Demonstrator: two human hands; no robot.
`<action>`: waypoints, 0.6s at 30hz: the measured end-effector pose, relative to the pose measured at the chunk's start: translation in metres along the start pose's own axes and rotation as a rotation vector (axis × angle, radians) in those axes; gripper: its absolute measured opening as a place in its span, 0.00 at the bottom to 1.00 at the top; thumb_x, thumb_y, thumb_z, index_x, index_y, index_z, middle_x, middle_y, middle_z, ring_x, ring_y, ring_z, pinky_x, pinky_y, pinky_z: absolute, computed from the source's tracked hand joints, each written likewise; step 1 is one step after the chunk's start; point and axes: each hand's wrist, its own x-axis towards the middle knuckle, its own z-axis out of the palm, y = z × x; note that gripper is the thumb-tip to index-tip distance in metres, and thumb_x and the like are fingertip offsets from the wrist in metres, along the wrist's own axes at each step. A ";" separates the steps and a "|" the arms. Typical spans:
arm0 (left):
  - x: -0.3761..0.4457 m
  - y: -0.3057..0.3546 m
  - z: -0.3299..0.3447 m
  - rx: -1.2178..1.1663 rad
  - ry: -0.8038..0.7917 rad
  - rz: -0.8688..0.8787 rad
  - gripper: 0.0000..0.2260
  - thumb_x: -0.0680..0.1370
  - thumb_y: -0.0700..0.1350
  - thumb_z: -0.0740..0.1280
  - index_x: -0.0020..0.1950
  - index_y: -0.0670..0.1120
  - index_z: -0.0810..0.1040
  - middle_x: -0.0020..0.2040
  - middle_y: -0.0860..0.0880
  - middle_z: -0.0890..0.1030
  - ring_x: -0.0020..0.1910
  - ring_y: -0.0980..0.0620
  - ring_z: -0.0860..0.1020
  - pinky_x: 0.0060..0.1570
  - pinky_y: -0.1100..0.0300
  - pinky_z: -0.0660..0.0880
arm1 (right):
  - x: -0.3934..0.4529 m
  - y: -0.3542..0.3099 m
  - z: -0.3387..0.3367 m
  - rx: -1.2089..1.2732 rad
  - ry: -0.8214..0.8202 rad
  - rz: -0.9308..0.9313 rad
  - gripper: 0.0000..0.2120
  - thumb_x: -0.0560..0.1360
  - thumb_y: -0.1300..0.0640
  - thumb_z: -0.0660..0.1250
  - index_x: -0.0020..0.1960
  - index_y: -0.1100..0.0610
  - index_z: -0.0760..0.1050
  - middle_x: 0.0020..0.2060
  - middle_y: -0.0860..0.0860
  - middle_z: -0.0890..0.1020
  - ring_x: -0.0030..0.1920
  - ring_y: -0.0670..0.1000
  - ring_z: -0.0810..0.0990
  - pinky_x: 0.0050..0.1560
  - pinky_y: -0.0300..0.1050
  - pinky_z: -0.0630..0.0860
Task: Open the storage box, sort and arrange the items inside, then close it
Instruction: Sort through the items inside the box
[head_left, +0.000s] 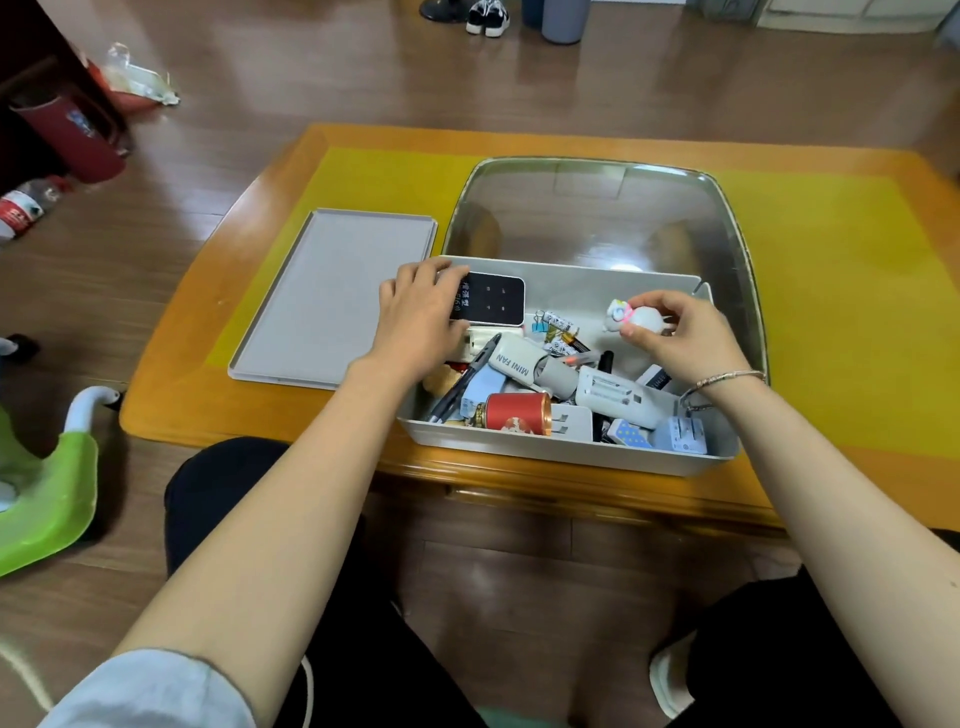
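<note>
- Already the storage box (566, 452) stands open at the near edge of the counter (260, 410), its clear domed lid (597, 208) tipped up behind it on the far side
- A flat grey tray (332, 296) lies on the counter just left of the box, with nothing on it
- The left hand (415, 317) grips a black touch-panel device (491, 300) at the far left corner of the box, fingers curled over its left end
- The right hand (680, 335) pinches a small white toy figure (631, 318) between thumb and fingertips, held above the right side of the box
- Inside, things are jumbled together: a mini fan (514, 361), a red can (517, 413), a pen (462, 382), binder clips (553, 322), a white battery charger (623, 397) and small packets
- Judged from this, opening is done and sorting looks barely begun; most items need grouping, and closing the lid is left for last
</note>
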 end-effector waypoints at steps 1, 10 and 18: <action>0.000 0.005 -0.003 -0.023 -0.024 0.029 0.25 0.75 0.47 0.69 0.71 0.50 0.67 0.69 0.47 0.70 0.67 0.45 0.65 0.62 0.49 0.62 | -0.001 0.000 -0.002 -0.008 0.003 -0.002 0.10 0.70 0.56 0.73 0.49 0.48 0.77 0.43 0.46 0.79 0.42 0.47 0.77 0.44 0.37 0.73; -0.015 0.037 -0.002 -0.334 -0.576 0.155 0.17 0.71 0.56 0.74 0.58 0.57 0.78 0.51 0.57 0.78 0.47 0.59 0.75 0.40 0.68 0.69 | -0.017 0.007 -0.014 -0.080 0.000 -0.043 0.17 0.67 0.55 0.76 0.55 0.53 0.77 0.46 0.48 0.79 0.45 0.48 0.77 0.47 0.39 0.71; -0.015 0.040 0.004 -0.244 -0.826 0.154 0.24 0.70 0.59 0.73 0.64 0.55 0.75 0.51 0.58 0.75 0.48 0.56 0.75 0.45 0.62 0.70 | -0.023 0.010 -0.012 -0.078 -0.028 -0.048 0.16 0.67 0.56 0.76 0.54 0.52 0.78 0.47 0.49 0.80 0.44 0.48 0.77 0.41 0.30 0.68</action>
